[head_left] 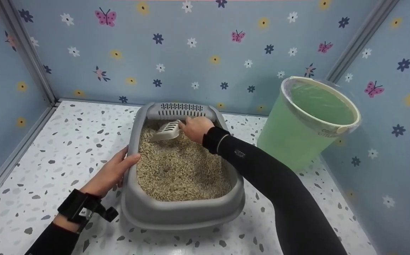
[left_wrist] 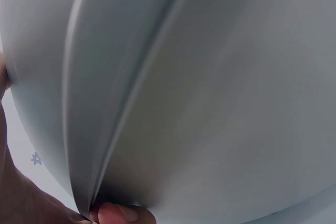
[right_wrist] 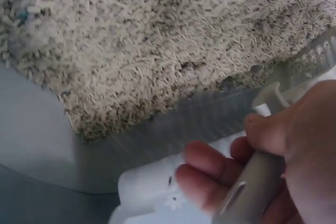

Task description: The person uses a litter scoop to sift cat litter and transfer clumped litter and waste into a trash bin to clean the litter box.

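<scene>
A grey litter box (head_left: 183, 212) stands on the floor, spread with tan pellet litter (head_left: 182, 170). My left hand (head_left: 107, 175) grips its left rim, the thumb over the edge and the fingers on the outside. In the left wrist view the box wall (left_wrist: 220, 98) fills most of the picture, with fingertips (left_wrist: 123, 214) curled at the rim's underside. Over the far part of the litter, my right hand (head_left: 198, 128) holds a slotted light-grey litter scoop (head_left: 166, 131). The right wrist view shows fingers wrapped round the scoop's handle (right_wrist: 254, 187).
A translucent green bin (head_left: 290, 138) with a plastic liner stands to the right of the litter box. Patterned blue walls (head_left: 191, 53) enclose the back and both sides. Speckled white floor (head_left: 67, 148) surrounds the box.
</scene>
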{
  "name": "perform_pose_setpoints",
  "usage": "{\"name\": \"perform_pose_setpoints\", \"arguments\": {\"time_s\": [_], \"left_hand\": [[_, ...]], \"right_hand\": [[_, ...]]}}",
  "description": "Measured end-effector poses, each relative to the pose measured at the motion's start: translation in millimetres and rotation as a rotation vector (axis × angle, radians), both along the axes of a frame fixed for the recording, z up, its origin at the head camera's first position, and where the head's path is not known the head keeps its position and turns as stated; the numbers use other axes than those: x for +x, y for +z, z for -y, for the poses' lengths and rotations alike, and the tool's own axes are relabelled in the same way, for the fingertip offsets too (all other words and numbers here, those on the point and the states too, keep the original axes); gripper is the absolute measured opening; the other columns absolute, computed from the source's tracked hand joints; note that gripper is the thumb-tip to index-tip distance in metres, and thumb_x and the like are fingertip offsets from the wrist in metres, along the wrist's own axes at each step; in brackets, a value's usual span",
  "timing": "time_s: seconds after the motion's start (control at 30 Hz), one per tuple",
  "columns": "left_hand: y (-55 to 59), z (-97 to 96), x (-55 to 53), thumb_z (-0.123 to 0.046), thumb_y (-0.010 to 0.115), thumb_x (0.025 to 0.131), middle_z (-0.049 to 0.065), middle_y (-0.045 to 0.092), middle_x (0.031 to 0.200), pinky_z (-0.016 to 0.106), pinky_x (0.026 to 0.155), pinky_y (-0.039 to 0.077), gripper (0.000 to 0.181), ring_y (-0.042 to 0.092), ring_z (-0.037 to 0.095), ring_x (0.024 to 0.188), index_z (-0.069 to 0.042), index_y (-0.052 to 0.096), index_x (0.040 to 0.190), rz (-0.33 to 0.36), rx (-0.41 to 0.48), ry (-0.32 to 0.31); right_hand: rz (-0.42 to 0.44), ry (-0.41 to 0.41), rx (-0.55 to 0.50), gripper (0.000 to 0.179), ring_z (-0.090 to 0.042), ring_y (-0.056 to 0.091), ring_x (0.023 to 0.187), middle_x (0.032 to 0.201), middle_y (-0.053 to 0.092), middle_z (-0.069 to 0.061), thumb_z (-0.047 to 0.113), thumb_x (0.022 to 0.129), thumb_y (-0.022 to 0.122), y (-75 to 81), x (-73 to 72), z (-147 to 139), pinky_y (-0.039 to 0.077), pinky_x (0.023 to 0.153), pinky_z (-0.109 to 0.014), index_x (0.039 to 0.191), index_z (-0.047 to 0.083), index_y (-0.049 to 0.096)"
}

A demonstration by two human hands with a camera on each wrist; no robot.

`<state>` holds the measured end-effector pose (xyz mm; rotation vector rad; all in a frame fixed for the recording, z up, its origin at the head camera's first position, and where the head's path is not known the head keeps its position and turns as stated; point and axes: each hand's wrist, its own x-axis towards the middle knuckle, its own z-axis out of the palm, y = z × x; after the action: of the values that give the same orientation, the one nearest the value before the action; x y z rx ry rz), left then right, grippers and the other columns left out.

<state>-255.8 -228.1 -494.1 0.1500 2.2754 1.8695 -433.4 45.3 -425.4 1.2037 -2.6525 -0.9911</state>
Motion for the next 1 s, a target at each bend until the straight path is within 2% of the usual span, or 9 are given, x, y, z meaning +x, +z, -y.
{"name": "perform_pose_setpoints", "arguments": {"time_s": [0.1,0.17,0.23,0.3,0.43,0.57,0.7,0.83,1.0], "left_hand": [[-0.4,-0.1,0.1,-0.056,0.053,0.115,0.009,0.062,0.084,0.029,0.046,0.041,0.088,0.047,0.015,0.054,-0.018,0.01,0.181,-0.007,0.002,-0.002],[-0.7,-0.1,-0.1,-0.056,0.053,0.115,0.014,0.064,0.09,0.029,0.047,0.042,0.088,0.048,0.014,0.055,-0.017,0.011,0.181,-0.009,0.009,-0.003],[-1.0,0.1,-0.7,-0.055,0.052,0.115,0.017,0.065,0.094,0.029,0.047,0.042,0.087,0.049,0.014,0.055,-0.016,0.011,0.181,-0.013,0.014,-0.004],[-1.2,-0.2,-1.1,-0.055,0.053,0.115,0.018,0.065,0.095,0.028,0.048,0.041,0.087,0.048,0.013,0.055,-0.016,0.012,0.181,-0.011,0.024,-0.006],[-0.8,-0.9,-1.5,-0.055,0.053,0.115,0.008,0.06,0.082,0.027,0.047,0.038,0.086,0.043,0.012,0.052,-0.017,0.013,0.181,-0.005,0.02,-0.003],[-0.7,-1.1,-1.6,-0.055,0.053,0.115,0.009,0.06,0.084,0.028,0.047,0.041,0.086,0.046,0.013,0.054,-0.016,0.014,0.181,-0.015,0.012,-0.004],[-1.3,-0.9,-1.8,-0.054,0.053,0.115,0.009,0.06,0.083,0.029,0.046,0.041,0.084,0.047,0.013,0.053,-0.016,0.016,0.181,-0.023,0.014,-0.011],[-0.5,-0.7,-1.3,-0.056,0.053,0.115,0.007,0.058,0.081,0.029,0.047,0.04,0.086,0.045,0.014,0.053,-0.018,0.014,0.181,-0.009,0.004,-0.01],[0.4,0.3,-1.4,-0.061,0.051,0.113,0.004,0.057,0.079,0.029,0.046,0.039,0.091,0.044,0.015,0.053,-0.019,0.008,0.182,0.013,-0.041,0.0]], "right_hand": [[-0.009,-0.078,-0.006,0.039,-0.026,0.076,0.088,0.115,0.076,-0.015,0.027,0.123,0.043,-1.4,-0.5,-3,0.068,0.073,-0.041,0.146,0.006,0.067],[-0.005,-0.14,0.011,0.038,-0.024,0.071,0.079,0.107,0.076,-0.013,0.027,0.123,0.044,-1.5,-1.2,-4,0.064,0.065,-0.037,0.142,0.006,0.069],[-0.005,-0.175,0.009,0.036,-0.021,0.061,0.066,0.096,0.075,-0.011,0.025,0.123,0.046,-1.7,-1.9,-4,0.056,0.056,-0.034,0.136,0.006,0.072],[0.007,-0.181,0.015,0.034,-0.018,0.049,0.058,0.083,0.068,-0.007,0.022,0.122,0.046,-2.1,-2.0,-5,0.045,0.051,-0.033,0.118,0.007,0.076],[0.11,-0.153,-0.003,0.041,-0.017,0.041,0.057,0.069,0.047,-0.002,0.02,0.12,0.051,5.4,2.7,-11,0.041,0.053,-0.035,0.08,0.014,0.056],[0.299,-0.187,0.013,0.039,-0.018,0.035,0.064,0.072,0.038,0.0,0.016,0.117,0.053,22.1,11.2,-17,0.037,0.062,-0.036,0.079,0.014,0.05],[0.417,-0.201,0.062,0.033,-0.018,0.03,0.066,0.074,0.034,0.0,0.009,0.113,0.053,36.9,23.4,-23,0.031,0.065,-0.034,0.081,0.014,0.047],[0.46,-0.157,0.082,0.033,-0.018,0.033,0.065,0.073,0.035,0.001,0.003,0.106,0.056,51.4,40.4,-28,0.032,0.063,-0.033,0.078,0.015,0.045],[0.42,-0.12,0.051,0.031,-0.019,0.038,0.066,0.072,0.038,0.001,0.0,0.101,0.058,69.4,52.4,-30,0.039,0.065,-0.035,0.077,0.014,0.046]]}}
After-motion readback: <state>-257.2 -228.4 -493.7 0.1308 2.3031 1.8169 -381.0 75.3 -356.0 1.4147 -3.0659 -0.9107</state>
